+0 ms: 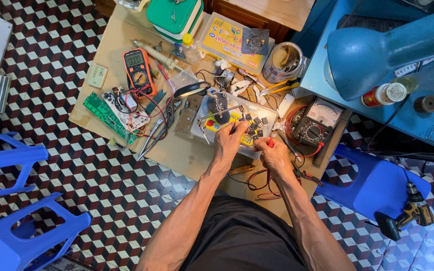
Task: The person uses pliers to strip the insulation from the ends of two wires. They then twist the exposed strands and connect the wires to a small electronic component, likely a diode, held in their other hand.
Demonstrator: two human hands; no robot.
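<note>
Small black electronic components (255, 128) lie scattered on a clear plastic box (269, 116) at the centre of the low counter (187, 150). Left hand (229, 143), fingers curled, pinches among them; right hand (273, 153) grips a red-handled tool (270, 142), its tip hidden. An orange multimeter (137, 70) lies well apart; an analogue meter (317, 120) sits near the box.

Bare forearms and hands (229, 143); dark shorts.
</note>
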